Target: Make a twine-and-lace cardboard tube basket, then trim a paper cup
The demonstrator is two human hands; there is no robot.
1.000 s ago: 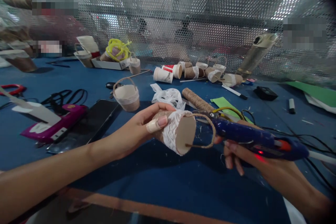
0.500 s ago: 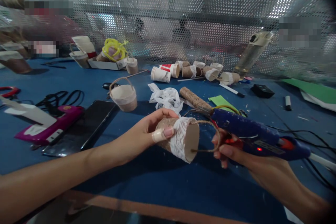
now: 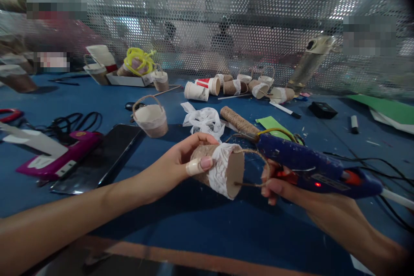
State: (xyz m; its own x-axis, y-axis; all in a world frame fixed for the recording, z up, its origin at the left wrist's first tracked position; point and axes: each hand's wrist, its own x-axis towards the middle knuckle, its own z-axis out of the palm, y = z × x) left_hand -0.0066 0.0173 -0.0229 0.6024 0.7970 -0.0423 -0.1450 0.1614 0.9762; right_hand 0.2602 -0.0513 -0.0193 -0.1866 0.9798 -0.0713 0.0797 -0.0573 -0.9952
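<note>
My left hand (image 3: 190,161) grips a small paper-cup basket (image 3: 235,174) wrapped in brown twine, lying sideways with its mouth turned right. White lace (image 3: 220,170) rings the rim, and a bandage covers my left thumb. From the rim a twine handle (image 3: 255,152) loops out. My right hand (image 3: 284,189) pinches the far end of that loop between thumb and fingers. Just behind my right hand is a blue glue gun (image 3: 300,157), its red light lit and its nozzle pointing left; my hand and wrist hide its lower part.
Behind lie a lace heap (image 3: 203,120), a twine roll (image 3: 239,120) and green paper (image 3: 274,126). A finished-looking basket (image 3: 150,118) stands left, near a phone (image 3: 100,159) and a purple glue gun (image 3: 61,155). Paper cups (image 3: 197,91), more baskets and a bottle (image 3: 307,62) line the mesh partition.
My right hand has moved left and closed on the twine handle, its fingers earlier apart from it. The basket has shifted slightly right in view; the blue glue gun has barely moved.
</note>
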